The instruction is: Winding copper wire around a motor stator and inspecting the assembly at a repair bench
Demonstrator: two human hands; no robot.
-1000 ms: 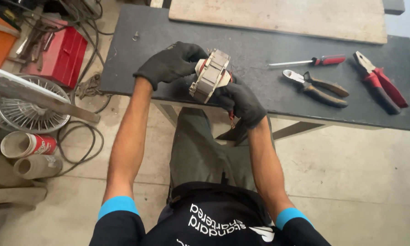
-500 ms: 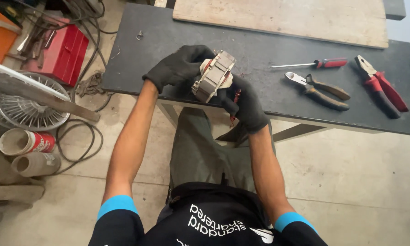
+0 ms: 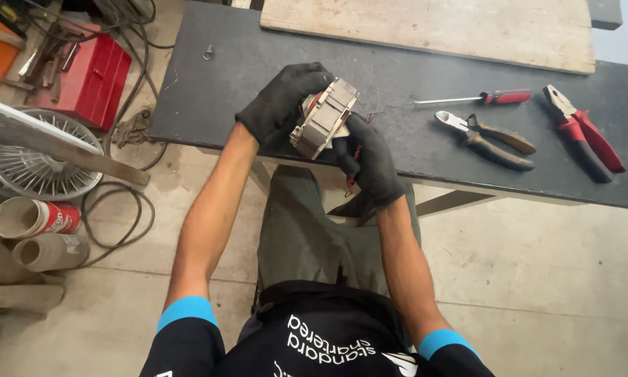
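While the dark workbench carries 3 hand tools, 2 gloved hands hold a motor stator above its near edge.
Left hand wraps its far side, right hand clasps its near side; both closed firmly on it.

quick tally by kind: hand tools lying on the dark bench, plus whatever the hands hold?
Screwdriver, red handle: 1
Pliers: 2, one brown-handled, one red-handled
Metal motor core, held by the left hand and the right hand: 1
Total: 4
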